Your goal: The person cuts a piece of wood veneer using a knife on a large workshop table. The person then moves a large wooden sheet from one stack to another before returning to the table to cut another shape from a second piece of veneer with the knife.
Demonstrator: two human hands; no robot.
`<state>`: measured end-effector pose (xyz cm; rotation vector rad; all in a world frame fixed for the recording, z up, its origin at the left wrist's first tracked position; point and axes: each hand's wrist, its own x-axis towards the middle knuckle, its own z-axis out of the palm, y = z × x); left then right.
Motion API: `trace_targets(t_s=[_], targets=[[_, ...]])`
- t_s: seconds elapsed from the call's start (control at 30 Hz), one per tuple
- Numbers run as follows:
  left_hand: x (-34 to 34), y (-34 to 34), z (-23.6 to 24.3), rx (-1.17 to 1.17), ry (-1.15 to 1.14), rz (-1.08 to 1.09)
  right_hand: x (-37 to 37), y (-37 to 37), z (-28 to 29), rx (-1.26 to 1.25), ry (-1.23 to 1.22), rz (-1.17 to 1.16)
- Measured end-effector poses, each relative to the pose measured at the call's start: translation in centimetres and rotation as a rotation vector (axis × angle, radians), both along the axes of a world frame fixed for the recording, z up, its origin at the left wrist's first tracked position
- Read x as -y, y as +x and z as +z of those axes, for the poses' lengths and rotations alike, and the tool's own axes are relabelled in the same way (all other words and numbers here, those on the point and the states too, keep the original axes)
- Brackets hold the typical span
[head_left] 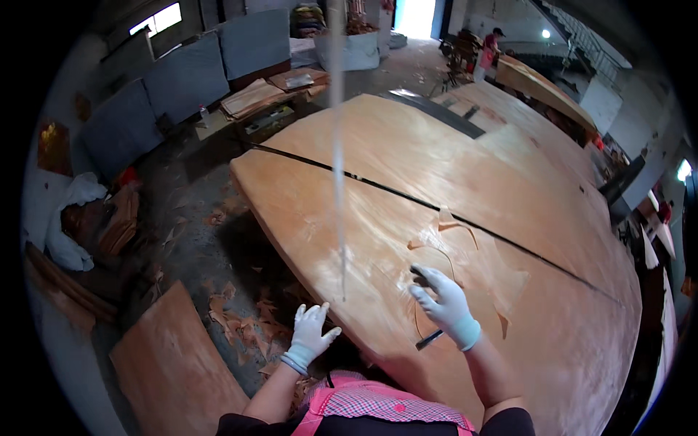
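Observation:
A broad tan leather hide (378, 254) covers the big table before me. My left hand (313, 333), in a white glove, is at the table's near left edge with its fingers apart and nothing in them. Over the hide my right hand (447, 305), gloved too, has its fingers bent around a small dark object (419, 273); its exact kind is too small to tell. Below that hand lies a short dark bar-like tool (429, 339). Thin curved leather strips (502, 320) and a leather scrap (454, 224) rest around it.
A long black strip (407, 195) crosses the hide. A tan sheet (178, 363) leans at lower left, with leather scraps (243, 312) on the floor. Stacked sheets (251, 98) lie at far left. Another person (488, 52) stands at the far end. A blurred pale cord (337, 131) hangs in front.

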<state>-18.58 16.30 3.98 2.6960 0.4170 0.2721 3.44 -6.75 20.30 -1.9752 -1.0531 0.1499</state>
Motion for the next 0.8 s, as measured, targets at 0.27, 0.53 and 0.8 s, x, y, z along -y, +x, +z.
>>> trace_targets(t_s=[0.27,0.53,0.8], targets=[[0.1,0.0,0.8,0.21,-0.235,0.02,-9.1,-2.8,9.8,0.362,0.324,0.189],[1.7,3.7,14.0,0.625,-1.091,0.088,-5.0,-4.6,-1.9,0.014,0.327,0.265],[4.4,9.5,14.9,0.508,-0.411,-0.116,0.0,-9.6,-1.1,0.314,0.237,0.258]])
